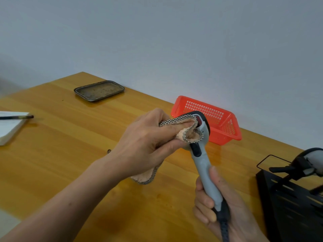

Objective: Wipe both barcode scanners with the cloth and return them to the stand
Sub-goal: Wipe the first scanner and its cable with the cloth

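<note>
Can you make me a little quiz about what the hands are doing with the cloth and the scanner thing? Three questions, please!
1. True or false: the left hand holds the cloth against the head of the grey scanner.
2. Which hand grips the grey scanner's handle? A) the left hand B) the right hand C) neither hand
3. Fill in the gap: the other scanner sits at the right edge, on the black ____.

Key: 1 true. 2 B. 3 stand.
</note>
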